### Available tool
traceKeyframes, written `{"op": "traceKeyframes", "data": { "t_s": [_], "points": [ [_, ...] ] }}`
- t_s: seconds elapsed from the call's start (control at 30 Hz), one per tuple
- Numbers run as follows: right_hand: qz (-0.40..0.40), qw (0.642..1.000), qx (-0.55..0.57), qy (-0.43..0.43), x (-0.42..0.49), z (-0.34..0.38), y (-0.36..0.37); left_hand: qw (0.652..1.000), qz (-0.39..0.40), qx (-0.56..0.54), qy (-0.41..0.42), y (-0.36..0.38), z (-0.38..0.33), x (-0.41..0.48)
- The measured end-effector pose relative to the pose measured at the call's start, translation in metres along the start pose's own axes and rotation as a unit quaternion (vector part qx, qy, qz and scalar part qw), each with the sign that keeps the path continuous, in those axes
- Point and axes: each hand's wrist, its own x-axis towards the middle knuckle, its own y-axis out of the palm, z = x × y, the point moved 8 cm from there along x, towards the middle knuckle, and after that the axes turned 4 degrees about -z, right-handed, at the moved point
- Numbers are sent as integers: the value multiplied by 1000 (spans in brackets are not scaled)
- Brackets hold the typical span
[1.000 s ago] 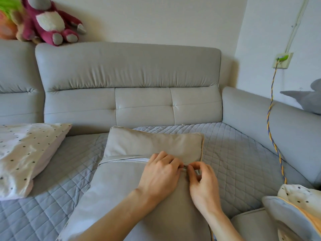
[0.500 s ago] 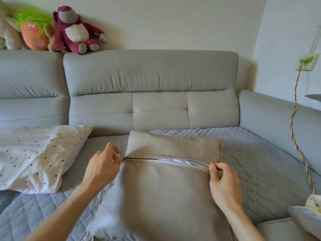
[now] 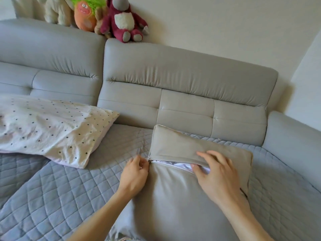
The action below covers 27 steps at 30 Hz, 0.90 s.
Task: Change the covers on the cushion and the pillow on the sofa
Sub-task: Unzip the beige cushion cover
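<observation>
**Two hands at the cushion (image 3: 173, 202) zip (image 3: 166, 163)**

Your L hand (image 3: 134, 174) sat at the cushion's left edge, thumb & fingertips pinched together on the zip's end; pull tab too small to make out. Your R hand (image 3: 217, 173) was mid-way along the opening: fingers spread apart on top of the upper flap of the cover (image 3: 173, 145), thumb tucked under its edge, so the flap was nipped between them. Zip gaped there, w/ white inner (image 3: 182, 165) showing. Cushion lay on the quilted pad (image 3: 52, 188) of the sofa (image 3: 286, 133), right of centre, its far edge near the backrest (image 3: 173, 75). Dotted pillow (image 3: 52, 126) lay to the left, well apart from the cushion, its corner up by the backrest. Plush toys (image 3: 123, 20) sat on top of the backrest, against the wall (image 3: 225, 32).
</observation>
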Motion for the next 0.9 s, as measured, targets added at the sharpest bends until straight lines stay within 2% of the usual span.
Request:
{"op": "traceKeyframes", "data": {
  "t_s": [0.13, 0.33, 0.4, 0.47, 0.57, 0.63, 0.7, 0.8, 0.9],
  "points": [
    [-32, 999, -8, -26, 14, 28, 20, 998, 6, -61, -31, 5, 1, -4],
    [-61, 991, 118, 12, 50, 46, 11, 992, -29, -106, -62, 8, -13, -13],
    [-52, 994, 90, -16, 68, 46, 4, 986, -23, -140, -85, 5, -12, -12],
    [-20, 999, 4, -38, 77, 36, 8, 979, 18, -176, -103, 6, -9, -15],
    [76, 995, -62, -19, 61, 16, 33, 981, 121, -101, -112, 14, 3, -21],
    [72, 996, -50, -31, 38, 12, 42, 973, 200, -34, -113, 18, 12, -26],
    [37, 997, -2, -65, 16, 11, 36, 968, 235, 15, -82, 15, 13, -27],
    [8, 993, 73, -94, -6, 7, 9, 973, 193, 124, 14, 4, -5, -32],
    [-23, 997, 54, -54, -14, -9, -18, 966, 130, 198, 107, 1, -33, -45]
  ]
}}
